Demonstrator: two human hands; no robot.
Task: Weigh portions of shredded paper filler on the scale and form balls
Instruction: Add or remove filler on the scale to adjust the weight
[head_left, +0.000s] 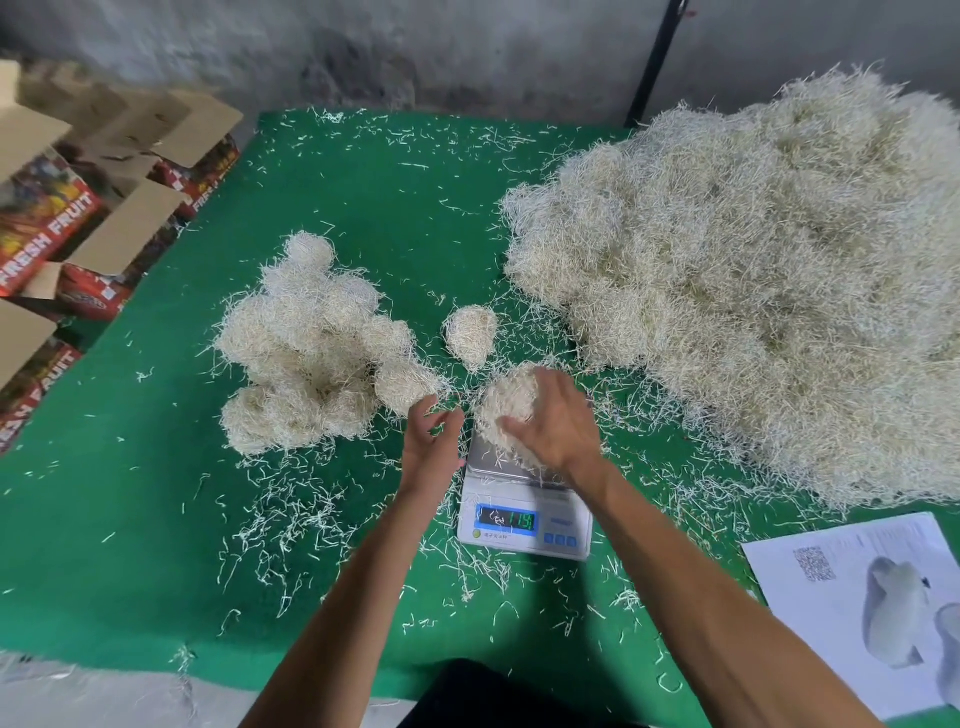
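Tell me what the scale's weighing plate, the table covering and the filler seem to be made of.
Scale's weighing plate: likely brushed metal, grey with a dull sheen, on a white, probably plastic body.
Table covering: matte green fabric, perhaps felt; no shine.
Filler: thin, crinkled, cream strips, apparently shredded paper, matte.

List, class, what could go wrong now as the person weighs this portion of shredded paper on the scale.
The right hand rests on the pale shredded-paper portion on the small white digital scale, so its pressure may falsify the reading. Loose cream strands litter the green table cover around the scale and could catch on the platform.
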